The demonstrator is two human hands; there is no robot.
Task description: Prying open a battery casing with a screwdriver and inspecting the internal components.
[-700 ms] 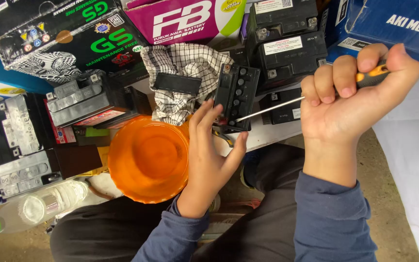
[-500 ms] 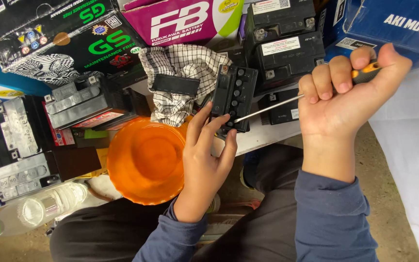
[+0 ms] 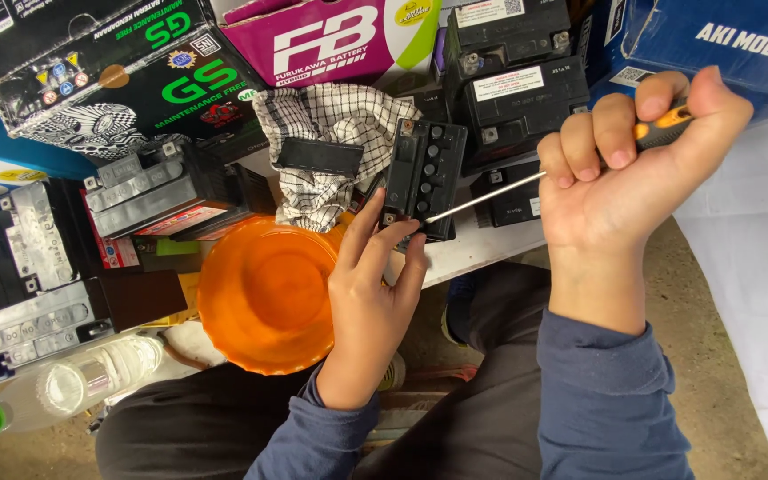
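A small black battery (image 3: 423,173) with a row of round holes along its top stands tilted at the edge of a white surface (image 3: 482,249). My left hand (image 3: 371,284) touches its near bottom edge with spread fingers. My right hand (image 3: 633,169) is closed on a screwdriver with an orange and black handle (image 3: 664,129). Its thin metal shaft (image 3: 486,197) runs left, and the tip meets the battery's lower right side. A black rectangular strip (image 3: 320,156) lies on a checked cloth (image 3: 335,142) just left of the battery.
An orange plastic bowl (image 3: 264,293) sits by my left hand. Several other black and grey batteries (image 3: 513,89) and printed cardboard boxes (image 3: 117,71) crowd the back and left. A clear bottle with a green cap (image 3: 55,391) lies at the lower left. White fabric (image 3: 748,267) hangs on the right.
My left hand's fingers have shifted slightly up along the battery's bottom edge. The screwdriver tip stays against the battery, and my right hand has barely moved.
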